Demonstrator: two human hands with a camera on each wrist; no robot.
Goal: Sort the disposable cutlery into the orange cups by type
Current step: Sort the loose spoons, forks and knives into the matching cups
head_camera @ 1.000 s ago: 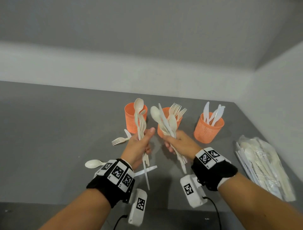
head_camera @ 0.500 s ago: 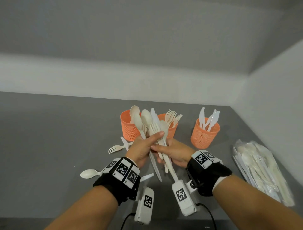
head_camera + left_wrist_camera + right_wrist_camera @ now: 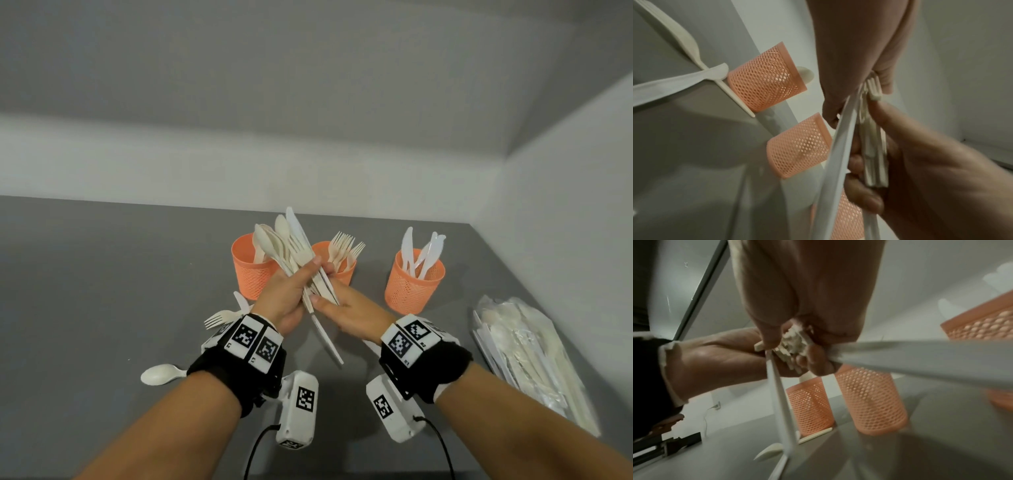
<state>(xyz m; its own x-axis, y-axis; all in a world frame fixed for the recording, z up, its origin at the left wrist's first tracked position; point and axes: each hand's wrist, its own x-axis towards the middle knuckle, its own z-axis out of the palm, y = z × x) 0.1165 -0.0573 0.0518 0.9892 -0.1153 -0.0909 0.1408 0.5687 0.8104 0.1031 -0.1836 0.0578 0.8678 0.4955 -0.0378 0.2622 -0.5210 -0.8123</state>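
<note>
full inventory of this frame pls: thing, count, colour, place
mesh cups: 3, orange, in a row at the back of the table; left holds spoons, middle forks, right knives
cutlery bundle: count unclear, cream spoons plus white knives, held between both hands above the cups
loose fork: 1, cream, on the table left of the left wrist
loose knife: 1, white, beside that fork, in front of the left cup
loose spoon: 1, cream, on the table at near left
plastic bag of cutlery: 1, clear, at the right edge
table: 1, grey
left hand: grips the bundle
right hand: grips the bundle from below
</note>
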